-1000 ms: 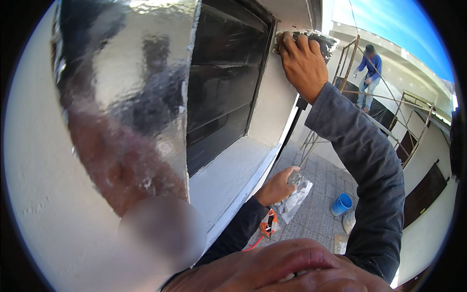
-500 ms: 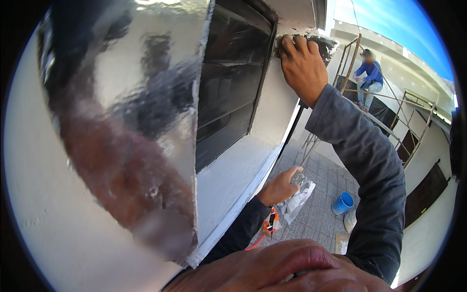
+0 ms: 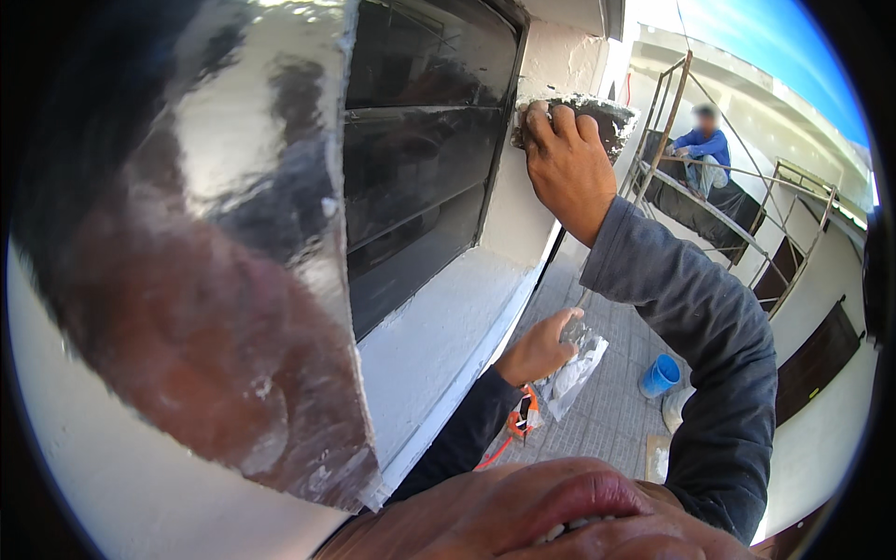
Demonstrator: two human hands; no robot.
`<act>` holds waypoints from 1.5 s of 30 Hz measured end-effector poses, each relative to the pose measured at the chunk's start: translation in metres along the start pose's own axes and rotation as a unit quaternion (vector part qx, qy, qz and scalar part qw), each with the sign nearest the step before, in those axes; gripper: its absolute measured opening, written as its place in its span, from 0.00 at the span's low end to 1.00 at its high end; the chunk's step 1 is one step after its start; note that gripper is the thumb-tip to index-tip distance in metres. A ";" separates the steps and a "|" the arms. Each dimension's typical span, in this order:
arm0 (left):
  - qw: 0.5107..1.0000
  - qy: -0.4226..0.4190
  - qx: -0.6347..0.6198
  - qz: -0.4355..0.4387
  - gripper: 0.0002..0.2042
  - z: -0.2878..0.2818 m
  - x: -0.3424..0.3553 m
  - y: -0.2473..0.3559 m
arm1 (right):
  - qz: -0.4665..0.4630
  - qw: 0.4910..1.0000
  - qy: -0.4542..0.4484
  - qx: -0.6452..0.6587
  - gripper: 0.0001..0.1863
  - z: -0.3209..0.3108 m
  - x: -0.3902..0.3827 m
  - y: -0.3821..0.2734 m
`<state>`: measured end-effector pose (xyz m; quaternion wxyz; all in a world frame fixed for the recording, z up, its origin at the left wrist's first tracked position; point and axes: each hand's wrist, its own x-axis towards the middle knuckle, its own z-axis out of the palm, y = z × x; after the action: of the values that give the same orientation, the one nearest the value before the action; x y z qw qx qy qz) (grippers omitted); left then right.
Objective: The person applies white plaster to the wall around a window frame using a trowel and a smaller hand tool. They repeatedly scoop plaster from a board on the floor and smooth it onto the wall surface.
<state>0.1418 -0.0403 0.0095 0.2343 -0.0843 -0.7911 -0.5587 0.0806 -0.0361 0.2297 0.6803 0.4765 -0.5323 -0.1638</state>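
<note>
My right hand point(image 3: 571, 173) is raised to the narrow white wall strip point(image 3: 518, 210) beside a dark slatted window point(image 3: 425, 140). Its fingers are closed over a dark, flat scraper point(image 3: 611, 123) smeared with white paste, pressed against that strip. Lower down, my left hand point(image 3: 539, 347) grips a flat plate-like trowel point(image 3: 590, 359) bearing a heap of white putty point(image 3: 566, 378). Most of that trowel's handle is hidden by my fingers. Rough white residue shows on the wall just above the scraper.
A large reflective panel point(image 3: 215, 280) stands close on the left, above the white sill point(image 3: 420, 308). Below are a blue bucket point(image 3: 660, 374), an orange object with a cord point(image 3: 525, 413) and paving point(image 3: 607, 429). A person in blue point(image 3: 707, 149) sits on metal scaffolding point(image 3: 667, 121).
My right hand and the scraper have moved down along the strip beside the window. The window and panel have shifted left in view. My left hand has hardly moved.
</note>
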 end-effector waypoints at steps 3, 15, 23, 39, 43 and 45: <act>1.000 -0.010 0.009 -0.024 0.30 -0.004 -0.002 0.009 | 0.000 1.000 -0.022 0.019 0.13 -0.004 -0.013 -0.013; 1.000 0.012 -0.004 0.012 0.29 0.005 0.002 -0.014 | 0.049 0.996 0.071 -0.038 0.26 -0.027 -0.018 0.008; 1.000 0.008 -0.012 0.009 0.29 0.004 0.000 -0.010 | 0.047 0.982 0.084 -0.160 0.17 0.014 0.025 0.041; 1.000 0.005 -0.024 0.005 0.29 0.004 0.000 -0.008 | 0.047 0.986 0.084 -0.134 0.18 0.022 0.036 0.048; 1.000 0.004 -0.022 0.002 0.29 0.003 -0.001 -0.005 | 0.054 0.989 0.059 -0.120 0.16 0.019 0.037 0.046; 1.000 0.005 -0.023 -0.001 0.29 0.003 -0.002 -0.004 | 0.050 0.990 0.075 -0.106 0.13 0.018 0.036 0.044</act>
<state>0.1409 -0.0389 0.0046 0.2359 -0.0864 -0.7767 -0.5776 0.0658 -0.0495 0.2859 0.7720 0.3856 -0.4829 -0.1489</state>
